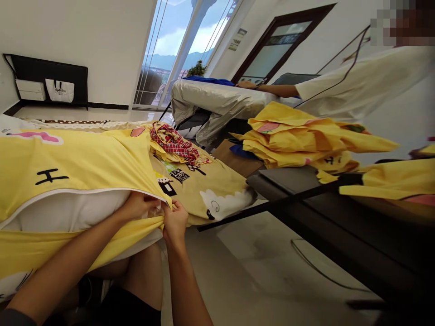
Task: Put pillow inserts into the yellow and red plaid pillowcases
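White insert point(73, 210) is already encased in yellow cover point(91, 158), still gaping, pinched tight at one end by right hand point(176, 221); grip of left hand point(137, 207) cannot be told.

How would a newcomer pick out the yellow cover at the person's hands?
Find the window, then drop down-left to the yellow cover. The left hand and right hand are at the right end of its opening. Unlike the yellow cloths piled on the right, it gapes along a white edge, showing white filling.

Black shorts point(134, 305) are worn with a dark grey sleeve point(15, 318)
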Demonstrator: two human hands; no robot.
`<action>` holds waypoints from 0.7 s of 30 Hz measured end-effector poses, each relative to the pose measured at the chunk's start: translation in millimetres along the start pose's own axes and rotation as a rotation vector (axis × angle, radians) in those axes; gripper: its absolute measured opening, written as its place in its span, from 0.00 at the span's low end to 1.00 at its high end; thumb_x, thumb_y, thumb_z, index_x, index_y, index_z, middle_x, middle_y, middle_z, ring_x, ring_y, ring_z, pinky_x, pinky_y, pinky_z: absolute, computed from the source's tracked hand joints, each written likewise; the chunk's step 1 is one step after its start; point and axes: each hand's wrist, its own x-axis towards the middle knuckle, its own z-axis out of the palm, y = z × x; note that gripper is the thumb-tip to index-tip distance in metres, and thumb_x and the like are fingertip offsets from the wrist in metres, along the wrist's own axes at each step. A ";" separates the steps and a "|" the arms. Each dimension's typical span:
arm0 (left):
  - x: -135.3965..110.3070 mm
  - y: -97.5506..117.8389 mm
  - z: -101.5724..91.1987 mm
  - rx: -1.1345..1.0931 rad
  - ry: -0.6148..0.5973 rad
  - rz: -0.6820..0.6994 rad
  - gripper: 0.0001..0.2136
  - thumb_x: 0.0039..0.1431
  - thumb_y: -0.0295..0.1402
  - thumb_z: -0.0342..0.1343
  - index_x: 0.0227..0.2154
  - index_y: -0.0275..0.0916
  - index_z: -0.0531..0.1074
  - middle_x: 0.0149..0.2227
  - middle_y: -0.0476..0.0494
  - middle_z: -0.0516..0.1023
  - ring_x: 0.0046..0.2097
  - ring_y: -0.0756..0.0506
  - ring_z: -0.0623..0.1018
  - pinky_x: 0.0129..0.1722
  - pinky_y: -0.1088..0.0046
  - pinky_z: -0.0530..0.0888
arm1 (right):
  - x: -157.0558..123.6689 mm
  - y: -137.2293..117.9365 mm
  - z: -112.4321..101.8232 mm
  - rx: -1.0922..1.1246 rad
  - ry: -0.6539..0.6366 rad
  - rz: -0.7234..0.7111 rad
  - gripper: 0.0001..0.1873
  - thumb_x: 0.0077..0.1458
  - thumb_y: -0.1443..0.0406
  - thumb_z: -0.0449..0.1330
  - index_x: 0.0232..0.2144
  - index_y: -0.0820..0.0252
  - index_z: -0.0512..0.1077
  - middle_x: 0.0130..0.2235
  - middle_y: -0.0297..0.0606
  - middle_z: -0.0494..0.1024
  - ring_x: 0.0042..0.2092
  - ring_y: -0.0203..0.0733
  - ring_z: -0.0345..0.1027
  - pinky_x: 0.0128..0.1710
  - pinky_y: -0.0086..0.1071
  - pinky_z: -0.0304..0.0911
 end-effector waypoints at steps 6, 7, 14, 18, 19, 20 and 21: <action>-8.3 -8.1 -4.0 0.599 -0.495 0.363 0.14 0.56 0.23 0.47 0.40 0.34 0.75 0.48 0.41 0.77 0.51 0.43 0.73 0.55 0.66 0.66 | 0.0 2.7 -9.6 -0.179 0.087 -0.133 0.16 0.38 0.57 0.63 0.28 0.62 0.67 0.23 0.34 0.74 0.25 0.36 0.65 0.23 0.27 0.58; -8.3 -7.6 -5.6 0.704 -0.556 0.378 0.15 0.57 0.22 0.45 0.41 0.35 0.75 0.50 0.40 0.76 0.53 0.43 0.72 0.57 0.65 0.64 | -0.5 2.1 -11.1 -0.196 0.073 -0.146 0.16 0.39 0.56 0.63 0.28 0.62 0.68 0.24 0.36 0.75 0.26 0.36 0.66 0.24 0.27 0.59; 2.5 -8.4 3.5 1.132 -0.752 0.046 0.22 0.53 0.22 0.51 0.51 0.42 0.69 0.63 0.40 0.61 0.64 0.37 0.58 0.62 0.46 0.49 | -8.8 -10.1 -15.4 -0.232 -0.109 -0.118 0.20 0.42 0.52 0.64 0.29 0.63 0.69 0.25 0.35 0.74 0.26 0.35 0.63 0.26 0.27 0.59; 16.8 -18.3 9.1 1.067 -0.682 0.044 0.22 0.55 0.23 0.52 0.53 0.44 0.68 0.63 0.41 0.62 0.65 0.37 0.57 0.62 0.47 0.48 | -11.4 -13.5 -12.1 -0.241 -0.174 -0.137 0.19 0.44 0.52 0.64 0.29 0.62 0.70 0.26 0.34 0.73 0.28 0.35 0.63 0.28 0.28 0.61; 20.5 -22.7 9.8 1.059 -0.657 0.035 0.21 0.56 0.25 0.52 0.53 0.42 0.68 0.62 0.39 0.63 0.64 0.36 0.58 0.62 0.48 0.49 | -11.6 -13.5 -11.0 -0.239 -0.193 -0.146 0.19 0.45 0.52 0.63 0.29 0.62 0.70 0.27 0.34 0.74 0.30 0.36 0.64 0.30 0.28 0.62; 24.0 -27.7 10.1 1.049 -0.631 0.028 0.19 0.57 0.27 0.52 0.52 0.39 0.68 0.61 0.36 0.64 0.63 0.35 0.60 0.61 0.48 0.51 | -11.4 -13.0 -10.1 -0.228 -0.208 -0.151 0.19 0.46 0.52 0.63 0.29 0.62 0.71 0.29 0.35 0.74 0.31 0.37 0.66 0.32 0.29 0.63; 27.0 -33.1 9.9 1.036 -0.606 0.029 0.18 0.58 0.28 0.51 0.52 0.37 0.68 0.60 0.33 0.65 0.62 0.34 0.61 0.61 0.49 0.53 | -11.0 -12.1 -9.4 -0.208 -0.217 -0.150 0.19 0.47 0.51 0.63 0.31 0.62 0.71 0.30 0.35 0.75 0.33 0.38 0.67 0.34 0.30 0.64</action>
